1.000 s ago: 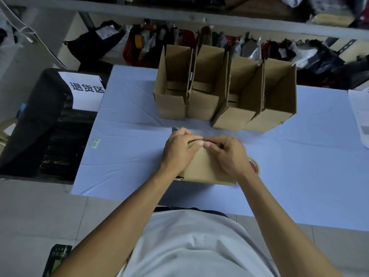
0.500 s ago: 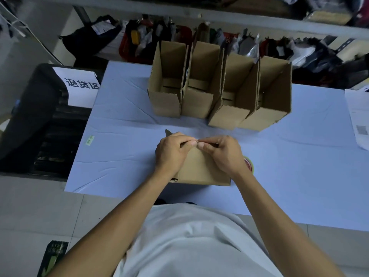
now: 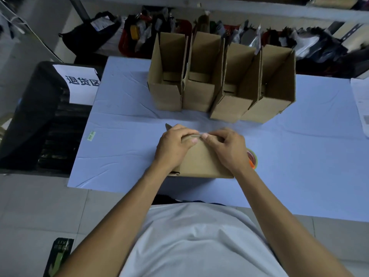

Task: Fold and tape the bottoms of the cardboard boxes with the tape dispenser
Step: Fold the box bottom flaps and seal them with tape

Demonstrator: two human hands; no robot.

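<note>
Both our hands, left hand (image 3: 173,147) and right hand (image 3: 226,149), press closed on the flaps of a cardboard box (image 3: 201,162) at the table's (image 3: 119,148) near edge; tape dispenser (image 3: 252,158) just right.

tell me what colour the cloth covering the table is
Light blue cloth, creased, clearest in the head view.

One cam only, head-worn, wide-angle. Looks fwd and steeply down from above, close over left hand (image 3: 173,145) and right hand (image 3: 226,148); table (image 3: 123,148) beneath, shelf (image 3: 239,9) beyond them.
</note>
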